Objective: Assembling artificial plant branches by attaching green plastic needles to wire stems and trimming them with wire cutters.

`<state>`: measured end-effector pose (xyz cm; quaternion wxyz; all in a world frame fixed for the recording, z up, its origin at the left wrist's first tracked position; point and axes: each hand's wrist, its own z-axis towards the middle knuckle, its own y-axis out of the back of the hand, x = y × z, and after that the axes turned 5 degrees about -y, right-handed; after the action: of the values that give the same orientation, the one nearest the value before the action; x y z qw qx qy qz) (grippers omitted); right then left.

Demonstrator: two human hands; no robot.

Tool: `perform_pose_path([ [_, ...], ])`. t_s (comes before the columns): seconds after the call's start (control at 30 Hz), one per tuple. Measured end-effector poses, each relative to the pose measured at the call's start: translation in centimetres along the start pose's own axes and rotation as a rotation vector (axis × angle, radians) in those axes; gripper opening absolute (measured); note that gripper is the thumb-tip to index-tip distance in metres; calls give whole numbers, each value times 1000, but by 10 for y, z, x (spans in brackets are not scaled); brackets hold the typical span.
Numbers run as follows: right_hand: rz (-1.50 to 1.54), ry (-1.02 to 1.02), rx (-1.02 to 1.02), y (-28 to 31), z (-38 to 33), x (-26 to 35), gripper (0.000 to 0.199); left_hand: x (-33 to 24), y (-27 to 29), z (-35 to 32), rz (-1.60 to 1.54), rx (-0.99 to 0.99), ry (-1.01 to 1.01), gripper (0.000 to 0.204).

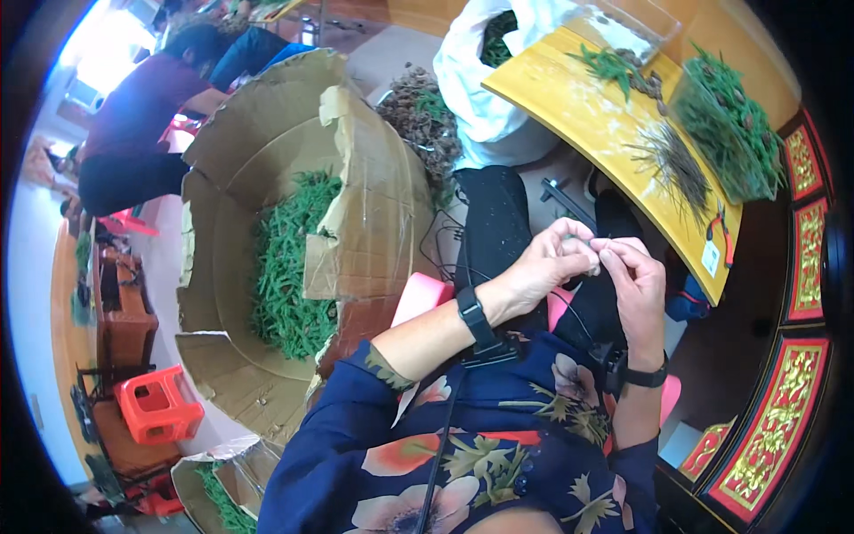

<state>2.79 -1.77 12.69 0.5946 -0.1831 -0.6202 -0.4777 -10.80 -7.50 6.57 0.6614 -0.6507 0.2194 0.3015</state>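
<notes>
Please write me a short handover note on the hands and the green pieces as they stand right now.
Left hand: fingers pinched on a small green piece, over the lap.
Right hand: fingertips meet the left hand's at the same piece.
Cardboard box at the left: holds a heap of green pieces.
Yellow board ahead: loose green sprigs, a bundle of thin stems, red-handled pliers.
Clear tub at the right: full of greenery.
Done and left: cannot tell beyond the filled box.

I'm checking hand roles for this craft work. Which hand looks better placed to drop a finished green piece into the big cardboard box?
Probably the left hand: the cardboard box of green pieces sits on the person's left. The right hand would have to cross over.
</notes>
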Motion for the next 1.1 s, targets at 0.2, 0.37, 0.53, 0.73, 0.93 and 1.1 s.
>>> perform_pose_path([
  [0.2,137,-190,4,-7,-7,9,10,-12,-5,-11,65,-25,-56,18],
  [0.37,209,-231,-35,-8,-8,1,11,-15,-2,-11,240,56,149,12],
  [0.53,215,-168,-46,-10,-5,1,10,-12,1,-6,214,136,144,18],
  [0.73,160,-114,-2,-2,-9,-2,9,-13,-5,-7,136,99,134,18],
  [0.93,-308,162,-98,-1,-19,14,6,-9,-4,-9,166,113,172,15],
  [1.1,-515,397,-99,5,-20,5,8,-7,-9,-8,215,120,239,12],
])
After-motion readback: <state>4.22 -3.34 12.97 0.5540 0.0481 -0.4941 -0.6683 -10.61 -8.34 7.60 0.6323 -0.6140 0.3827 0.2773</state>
